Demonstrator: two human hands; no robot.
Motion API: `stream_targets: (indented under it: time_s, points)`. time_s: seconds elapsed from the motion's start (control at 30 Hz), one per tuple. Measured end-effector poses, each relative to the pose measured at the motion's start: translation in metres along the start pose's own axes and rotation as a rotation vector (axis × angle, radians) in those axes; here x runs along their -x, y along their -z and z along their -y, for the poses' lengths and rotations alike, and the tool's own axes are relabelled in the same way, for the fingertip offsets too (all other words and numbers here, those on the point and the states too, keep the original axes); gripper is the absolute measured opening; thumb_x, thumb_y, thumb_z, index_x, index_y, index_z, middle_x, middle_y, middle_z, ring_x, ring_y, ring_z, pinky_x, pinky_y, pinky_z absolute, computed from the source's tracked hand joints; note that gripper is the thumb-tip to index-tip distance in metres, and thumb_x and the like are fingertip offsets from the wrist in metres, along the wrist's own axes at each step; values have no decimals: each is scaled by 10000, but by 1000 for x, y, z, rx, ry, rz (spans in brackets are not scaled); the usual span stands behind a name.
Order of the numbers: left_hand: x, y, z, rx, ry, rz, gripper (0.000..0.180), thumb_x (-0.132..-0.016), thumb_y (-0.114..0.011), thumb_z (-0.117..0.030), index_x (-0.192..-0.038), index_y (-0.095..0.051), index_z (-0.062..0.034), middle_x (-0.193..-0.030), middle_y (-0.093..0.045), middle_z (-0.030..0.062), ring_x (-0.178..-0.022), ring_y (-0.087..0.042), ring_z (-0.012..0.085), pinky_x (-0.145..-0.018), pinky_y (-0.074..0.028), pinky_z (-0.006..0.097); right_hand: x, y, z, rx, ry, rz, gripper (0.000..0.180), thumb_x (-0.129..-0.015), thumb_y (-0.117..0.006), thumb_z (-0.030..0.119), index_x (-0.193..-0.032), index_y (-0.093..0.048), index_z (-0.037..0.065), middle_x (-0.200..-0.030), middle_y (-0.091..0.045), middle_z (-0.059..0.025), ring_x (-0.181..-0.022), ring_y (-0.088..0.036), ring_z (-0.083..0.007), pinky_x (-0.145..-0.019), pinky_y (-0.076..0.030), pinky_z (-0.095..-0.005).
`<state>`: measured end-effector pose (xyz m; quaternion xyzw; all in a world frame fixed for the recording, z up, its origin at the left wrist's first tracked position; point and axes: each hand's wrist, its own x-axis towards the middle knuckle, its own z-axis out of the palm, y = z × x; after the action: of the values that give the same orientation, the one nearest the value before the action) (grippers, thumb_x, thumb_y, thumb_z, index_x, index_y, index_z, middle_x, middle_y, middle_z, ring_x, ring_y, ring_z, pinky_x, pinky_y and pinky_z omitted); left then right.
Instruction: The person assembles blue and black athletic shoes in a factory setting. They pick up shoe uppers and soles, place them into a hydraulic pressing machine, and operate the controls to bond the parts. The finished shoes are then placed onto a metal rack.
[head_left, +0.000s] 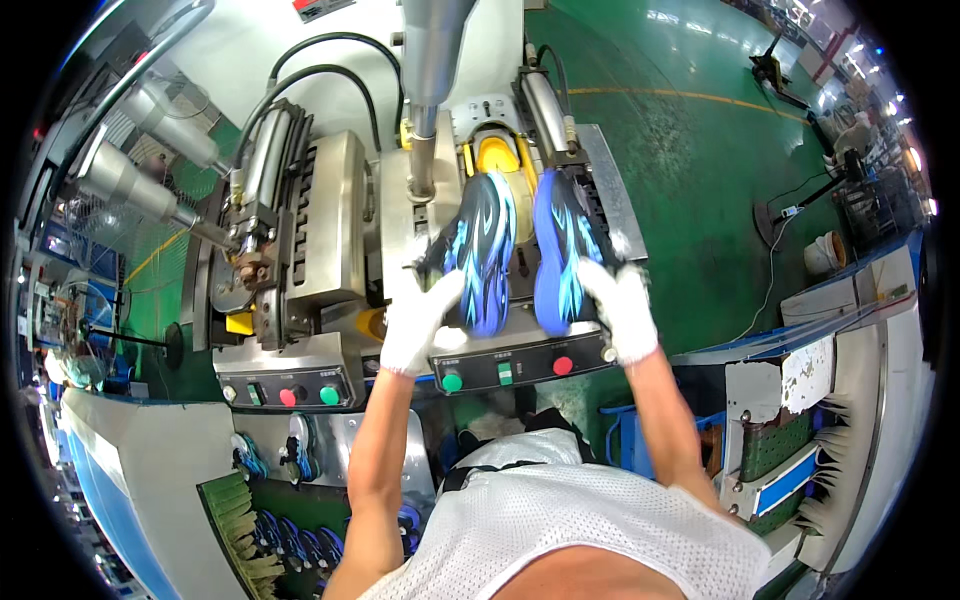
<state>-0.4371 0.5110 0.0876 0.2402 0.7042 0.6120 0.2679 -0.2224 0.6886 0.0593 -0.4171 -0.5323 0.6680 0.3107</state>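
Note:
My left hand (418, 318), in a white glove, grips the left blue-and-black shoe (482, 255) by its outer side, with the thumb lying along it. A matching shoe (562, 250) is in my right hand (622, 305), gloved the same way and closed on its outer edge. Both shoes show light-blue flame shapes and purple-blue edges, and are held side by side with a narrow gap. Beneath and beyond them is a metal pressing machine (405, 225) with a yellow pad (496, 153) at its far end. The fingers under the shoes are hidden.
A control panel (520, 367) with green and red buttons runs along the machine's near edge. A second press station (325, 215) stands to the left. More shoes (300, 448) lie at lower left beside a conveyor with bristles (238, 530). A brush-edged machine opening (815, 465) is at right.

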Motion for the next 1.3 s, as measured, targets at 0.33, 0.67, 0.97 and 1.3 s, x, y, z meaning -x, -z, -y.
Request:
stream_targets:
  time_s: [0.33, 0.67, 0.97, 1.3]
  points:
    - [280, 145, 106, -199, 518, -227, 777, -785, -800, -150, -1453, -435, 9, -1261, -621, 135, -1061, -599, 213, -951, -491, 365, -274, -156, -104, 1193, 271, -189, 486, -805, -675, 452, -1054, -689, 35, -1172, -675, -221, -1080, -674, -395, -952, -524, -476]
    - [360, 140, 332, -493, 694, -915, 805, -858, -756, -345, -1475, -372, 2, -1377, -556, 249, -1260, -553, 389, -1072, -428, 431, -247, -139, -63, 1317, 287, 166, 676, -807, -697, 565, -1162, -690, -11, -1100, -725, -258, -1072, -706, -326, -897, -532, -417]
    - [394, 157, 309, -190, 501, -895, 737, -867, -789, -279, -1427, -434, 43, -1411, -528, 250, -1314, -532, 382, -1090, -436, 439, 130, -172, -203, 1876, 950, 806, 944, -784, -781, 295, -1510, -324, -98, -1580, -295, -318, -1492, -246, -470, -1248, -168, -527]
    - [448, 172, 343, -322, 584, -1140, 872, -786, -842, -198, -1460, -356, 64, -1438, -446, 270, -1349, -456, 394, -1153, -359, 466, 292, -254, -291, 1301, 358, 1311, 804, -775, -791, 312, -1426, -456, -20, -1449, -475, -287, -1335, -476, -433, -1115, -380, -510]
